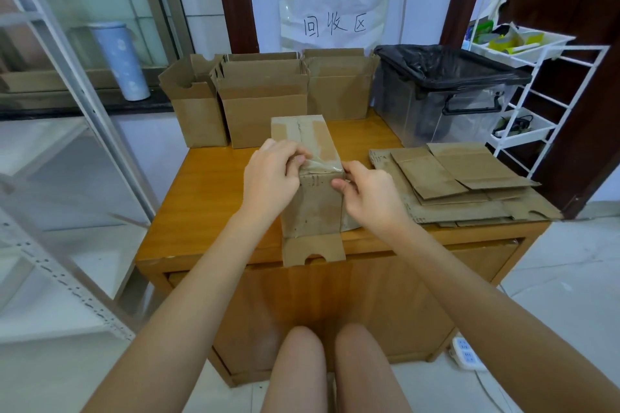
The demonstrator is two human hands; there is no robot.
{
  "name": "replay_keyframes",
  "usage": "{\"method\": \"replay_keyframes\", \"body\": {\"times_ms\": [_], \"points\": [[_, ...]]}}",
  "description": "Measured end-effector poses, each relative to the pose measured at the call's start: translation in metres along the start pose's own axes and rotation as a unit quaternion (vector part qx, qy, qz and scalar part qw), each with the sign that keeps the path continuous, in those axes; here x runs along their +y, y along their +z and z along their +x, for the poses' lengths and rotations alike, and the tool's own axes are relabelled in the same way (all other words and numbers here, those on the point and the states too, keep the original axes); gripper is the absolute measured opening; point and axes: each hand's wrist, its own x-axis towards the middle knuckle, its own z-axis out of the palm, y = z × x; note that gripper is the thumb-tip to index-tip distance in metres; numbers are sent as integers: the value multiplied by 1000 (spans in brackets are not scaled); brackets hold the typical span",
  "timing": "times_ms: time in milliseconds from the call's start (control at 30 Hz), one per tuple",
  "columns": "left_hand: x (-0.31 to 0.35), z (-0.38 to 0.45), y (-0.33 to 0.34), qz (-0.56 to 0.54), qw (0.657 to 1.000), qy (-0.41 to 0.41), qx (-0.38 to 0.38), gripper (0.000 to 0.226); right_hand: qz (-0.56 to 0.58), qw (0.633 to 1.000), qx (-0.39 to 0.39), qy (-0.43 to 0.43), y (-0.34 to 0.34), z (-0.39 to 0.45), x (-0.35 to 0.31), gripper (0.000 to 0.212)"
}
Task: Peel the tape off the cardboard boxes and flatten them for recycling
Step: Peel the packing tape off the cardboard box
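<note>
Bare wooden tabletop (201, 198) left of the taped box (310, 178) gives open passage. Three open cardboard boxes (261, 100) block the back edge, lined plastic bin (443, 94) blocks back right, flattened cardboard stack (463, 184) covers the right side.

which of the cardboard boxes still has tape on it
The box at the table's near edge, held by both hands; clear tape lifts off its top. The three behind stand open.

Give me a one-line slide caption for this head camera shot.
Left hand peels clear tape off a cardboard box steadied by the right hand, flattened boxes stacked alongside.
</note>
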Motion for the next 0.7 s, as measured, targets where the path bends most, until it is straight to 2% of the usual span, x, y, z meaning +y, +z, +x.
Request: {"method": "replay_keyframes", "body": {"times_ms": [233, 367, 533, 700], "points": [[-8, -1, 7, -47, 999, 13, 16, 15, 2, 999, -49, -12, -8, 2, 2, 36], [-9, -2, 7, -54, 998, 21, 15, 16, -51, 998, -46, 0, -16, 8, -10, 57], [-10, -6, 6, -27, 999, 29, 23, 17, -136, 989, -52, -37, -16, 8, -15, 37], [-14, -5, 11, -3, 999, -28, 23, 26, -203, 975, -65, -56, -19, 10, -16, 34]]}}
